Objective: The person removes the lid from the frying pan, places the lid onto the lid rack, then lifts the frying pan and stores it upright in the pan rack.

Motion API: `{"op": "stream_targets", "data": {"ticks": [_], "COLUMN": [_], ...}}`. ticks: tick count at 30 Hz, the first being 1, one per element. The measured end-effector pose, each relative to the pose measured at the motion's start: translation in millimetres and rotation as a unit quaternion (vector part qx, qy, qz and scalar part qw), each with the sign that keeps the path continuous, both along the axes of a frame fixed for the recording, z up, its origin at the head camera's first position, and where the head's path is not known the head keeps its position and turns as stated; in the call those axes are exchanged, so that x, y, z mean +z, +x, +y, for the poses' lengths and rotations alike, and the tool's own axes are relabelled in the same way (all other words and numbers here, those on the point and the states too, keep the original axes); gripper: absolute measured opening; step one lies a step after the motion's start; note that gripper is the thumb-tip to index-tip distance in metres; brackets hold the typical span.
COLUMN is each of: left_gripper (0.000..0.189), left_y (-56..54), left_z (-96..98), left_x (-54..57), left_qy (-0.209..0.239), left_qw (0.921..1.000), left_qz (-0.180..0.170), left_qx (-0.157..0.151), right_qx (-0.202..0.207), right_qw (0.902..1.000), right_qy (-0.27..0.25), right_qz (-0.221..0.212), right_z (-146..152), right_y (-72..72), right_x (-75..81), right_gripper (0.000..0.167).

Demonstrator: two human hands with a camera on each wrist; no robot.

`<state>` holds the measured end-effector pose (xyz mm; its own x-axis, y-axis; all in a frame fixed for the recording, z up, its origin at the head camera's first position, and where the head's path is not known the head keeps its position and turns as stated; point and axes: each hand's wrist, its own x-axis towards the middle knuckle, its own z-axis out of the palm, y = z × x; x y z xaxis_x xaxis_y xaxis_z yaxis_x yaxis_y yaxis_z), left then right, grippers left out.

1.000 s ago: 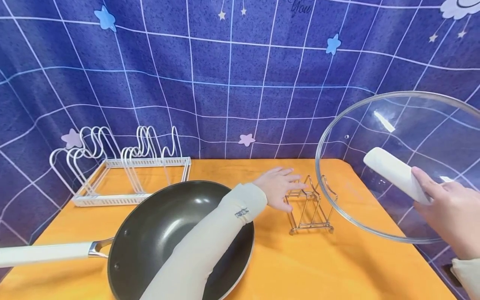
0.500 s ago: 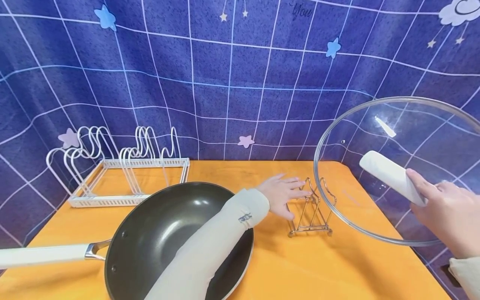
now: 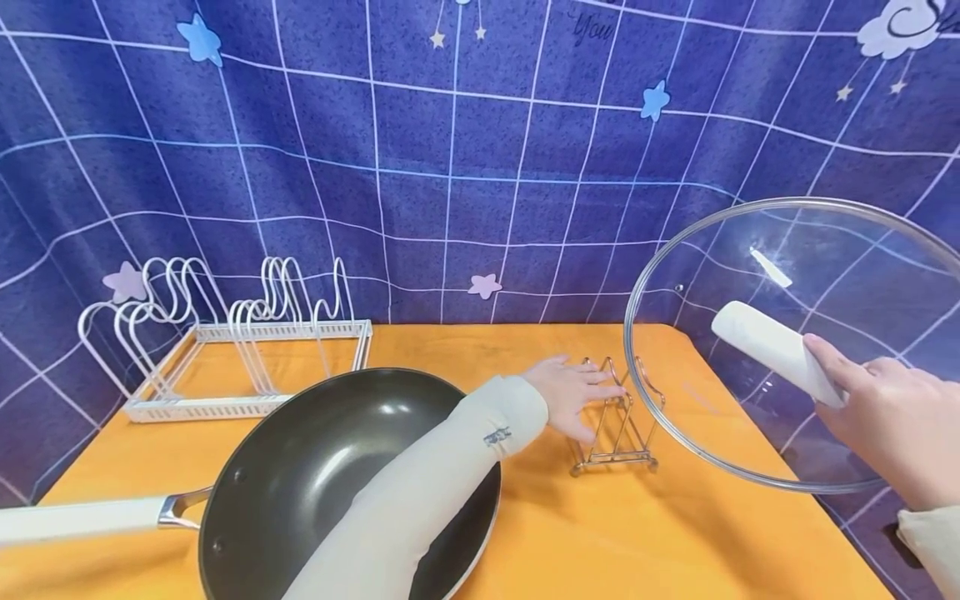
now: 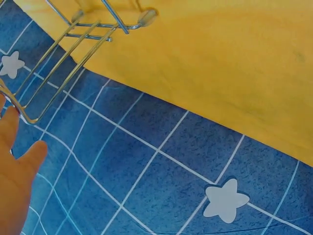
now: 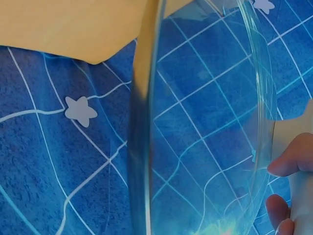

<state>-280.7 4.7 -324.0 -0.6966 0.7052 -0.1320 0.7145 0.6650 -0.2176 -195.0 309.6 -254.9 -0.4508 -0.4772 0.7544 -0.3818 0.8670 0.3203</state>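
One round lid [image 3: 802, 287] of clear glass, ringed in silver metal, streaked with glare; held up near the right edge of the table [image 3: 615, 542], gripped by its white handle [image 3: 772, 343] in the right hand [image 3: 892, 421]. At a wire rack [image 3: 615, 457], left hand [image 3: 567, 396] with spread fingers.

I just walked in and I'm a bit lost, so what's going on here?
Someone holds up a glass lid by its white handle in the right hand, near the right side of the table. The left hand is spread at a small wire rack; exact contact is hard to tell. That sleeve crosses above a dark pan, and a white rack stands at the back left.
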Motion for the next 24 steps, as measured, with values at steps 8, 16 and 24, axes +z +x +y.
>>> {"op": "stream_targets", "data": {"ticks": [8, 16, 24], "left_gripper": [0.077, 0.079, 0.079], "left_y": [1.3, 1.7, 0.6], "left_z": [-1.1, -2.8, -2.9], "left_x": [3.5, 1.7, -0.7], "left_qy": [-0.004, -0.014, -0.016], "left_qw": [0.9998, 0.9998, 0.9997], "left_qz": [-0.008, -0.002, 0.008], "left_qx": [0.019, 0.017, 0.017], "right_qx": [-0.048, -0.052, -0.058], "right_qw": [0.9972, 0.9970, 0.9951], "right_qy": [-0.010, -0.011, 0.001], "right_qz": [-0.056, -0.056, -0.081], "right_z": [-2.1, -4.4, -10.2], "right_y": [7.2, 4.4, 3.2], "right_x": [5.9, 4.1, 5.2], "right_gripper": [0.088, 0.081, 0.076]}}
